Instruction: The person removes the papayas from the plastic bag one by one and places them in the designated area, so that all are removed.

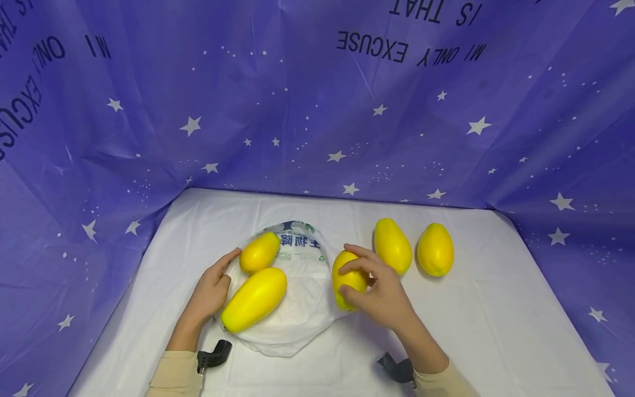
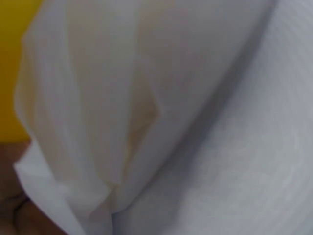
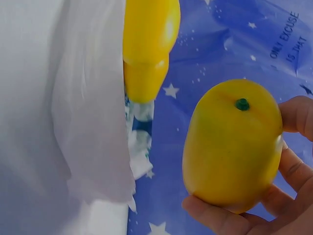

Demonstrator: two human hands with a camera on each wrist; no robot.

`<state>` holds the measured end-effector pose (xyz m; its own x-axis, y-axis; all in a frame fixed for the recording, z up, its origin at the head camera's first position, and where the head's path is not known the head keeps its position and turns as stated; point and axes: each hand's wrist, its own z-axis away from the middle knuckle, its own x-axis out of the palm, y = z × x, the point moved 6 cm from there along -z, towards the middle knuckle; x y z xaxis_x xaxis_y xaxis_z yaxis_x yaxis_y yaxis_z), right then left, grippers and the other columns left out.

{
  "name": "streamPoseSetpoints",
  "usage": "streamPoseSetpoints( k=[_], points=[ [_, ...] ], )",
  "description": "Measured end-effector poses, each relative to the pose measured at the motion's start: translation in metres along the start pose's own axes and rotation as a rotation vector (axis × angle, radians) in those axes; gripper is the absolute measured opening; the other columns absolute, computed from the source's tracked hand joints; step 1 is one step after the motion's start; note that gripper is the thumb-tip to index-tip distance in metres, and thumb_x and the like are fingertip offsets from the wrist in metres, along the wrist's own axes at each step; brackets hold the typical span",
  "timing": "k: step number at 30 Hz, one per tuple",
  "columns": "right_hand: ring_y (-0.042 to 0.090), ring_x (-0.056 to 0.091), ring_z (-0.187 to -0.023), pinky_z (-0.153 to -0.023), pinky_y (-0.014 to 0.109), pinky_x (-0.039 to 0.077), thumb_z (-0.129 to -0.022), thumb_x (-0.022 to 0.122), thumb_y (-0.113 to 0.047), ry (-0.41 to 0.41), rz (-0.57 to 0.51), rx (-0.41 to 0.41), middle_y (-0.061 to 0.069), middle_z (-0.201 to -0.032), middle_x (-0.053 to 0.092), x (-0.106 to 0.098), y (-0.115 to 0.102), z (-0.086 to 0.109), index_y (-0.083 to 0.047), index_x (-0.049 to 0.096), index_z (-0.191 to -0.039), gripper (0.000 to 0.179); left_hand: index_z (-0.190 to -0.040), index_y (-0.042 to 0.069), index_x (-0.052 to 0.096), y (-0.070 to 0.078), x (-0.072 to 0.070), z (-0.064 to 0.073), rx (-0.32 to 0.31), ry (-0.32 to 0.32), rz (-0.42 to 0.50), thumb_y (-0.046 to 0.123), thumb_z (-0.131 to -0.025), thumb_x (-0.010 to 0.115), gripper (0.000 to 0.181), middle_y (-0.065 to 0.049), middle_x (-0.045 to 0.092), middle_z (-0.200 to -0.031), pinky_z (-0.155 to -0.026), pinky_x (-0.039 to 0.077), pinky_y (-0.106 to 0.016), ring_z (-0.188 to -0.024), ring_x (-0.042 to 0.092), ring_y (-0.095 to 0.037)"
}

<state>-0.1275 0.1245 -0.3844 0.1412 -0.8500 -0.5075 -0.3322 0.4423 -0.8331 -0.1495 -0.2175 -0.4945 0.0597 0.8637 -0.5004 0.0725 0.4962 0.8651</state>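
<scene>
Held yellow fruit (image 3: 232, 147) sits pinched in the right hand's (image 1: 382, 292) fingers, white bag (image 1: 295, 331) just left of them; can't tell if the left hand's (image 1: 209, 295) fingers pinch the bag, but I'd steady it and keep the fruit from snagging.

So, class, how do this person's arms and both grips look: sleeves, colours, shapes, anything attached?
The left sleeve and right sleeve look plain beige, with no visible markings. The left grip and right grip wear no gloves. Near the sleeve ends sit a left fitting and a right fitting, both dark and bent.
</scene>
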Motion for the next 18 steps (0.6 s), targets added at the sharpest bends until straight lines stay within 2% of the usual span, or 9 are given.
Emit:
streamPoseSetpoints(
  k=[2, 6, 9, 13, 16, 18],
  points=[
    [0.014, 0.049, -0.123, -0.072, 0.037, 0.051, -0.074, 0.081, -0.007, 0.023, -0.002, 0.002, -0.013, -0.138, 0.052, -0.007, 0.002, 0.000, -0.027, 0.071, -0.095, 0.031, -0.149, 0.007, 0.040, 0.000, 0.000, 0.000, -0.003, 0.001, -0.003, -0.010, -0.090, 0.033, 0.061, -0.009, 0.038, -0.152, -0.112, 0.024, -0.054, -0.141, 0.029, -0.032],
    [0.024, 0.048, -0.126, -0.075, 0.039, 0.052, -0.076, 0.079, -0.001, 0.057, -0.001, 0.010, -0.002, -0.139, 0.052, -0.023, -0.017, 0.000, -0.015, 0.072, -0.096, 0.025, -0.149, 0.008, 0.040, -0.001, 0.000, 0.001, -0.003, 0.006, -0.012, -0.009, -0.090, 0.033, 0.062, -0.009, 0.039, -0.152, -0.112, 0.024, -0.054, -0.140, 0.030, -0.032],
    [0.030, 0.046, -0.129, -0.084, 0.047, 0.050, -0.077, 0.076, 0.003, 0.076, -0.008, 0.022, 0.005, -0.140, 0.052, -0.035, -0.030, -0.001, -0.005, 0.071, -0.097, 0.022, -0.149, 0.008, 0.040, -0.001, 0.000, 0.001, 0.000, 0.006, -0.010, -0.009, -0.090, 0.033, 0.062, -0.008, 0.039, -0.152, -0.112, 0.024, -0.053, -0.140, 0.030, -0.032],
    [0.031, 0.043, -0.131, -0.094, 0.054, 0.044, -0.078, 0.075, 0.005, 0.103, -0.032, 0.044, 0.006, -0.140, 0.052, -0.047, -0.025, -0.002, -0.003, 0.071, -0.098, 0.023, -0.149, 0.009, 0.039, -0.001, 0.000, 0.001, -0.007, 0.000, 0.000, -0.009, -0.091, 0.033, 0.061, -0.008, 0.038, -0.153, -0.112, 0.024, -0.054, -0.141, 0.028, -0.031],
    [0.032, 0.045, -0.130, -0.094, 0.051, 0.046, -0.078, 0.074, 0.007, 0.129, -0.015, 0.052, 0.007, -0.139, 0.052, -0.056, -0.024, -0.002, -0.002, 0.070, -0.099, 0.023, -0.150, 0.009, 0.039, -0.001, 0.000, 0.001, -0.017, -0.006, 0.002, -0.009, -0.091, 0.032, 0.062, -0.007, 0.037, -0.153, -0.112, 0.024, -0.055, -0.141, 0.027, -0.032],
    [0.031, 0.047, -0.127, -0.090, 0.045, 0.050, -0.078, 0.074, 0.007, 0.155, 0.015, 0.058, 0.007, -0.139, 0.052, -0.063, -0.024, -0.001, -0.001, 0.070, -0.099, 0.023, -0.150, 0.009, 0.038, -0.001, 0.000, 0.002, -0.021, -0.007, 0.000, -0.009, -0.091, 0.032, 0.062, -0.007, 0.037, -0.153, -0.112, 0.024, -0.055, -0.141, 0.027, -0.032]
  ],
)
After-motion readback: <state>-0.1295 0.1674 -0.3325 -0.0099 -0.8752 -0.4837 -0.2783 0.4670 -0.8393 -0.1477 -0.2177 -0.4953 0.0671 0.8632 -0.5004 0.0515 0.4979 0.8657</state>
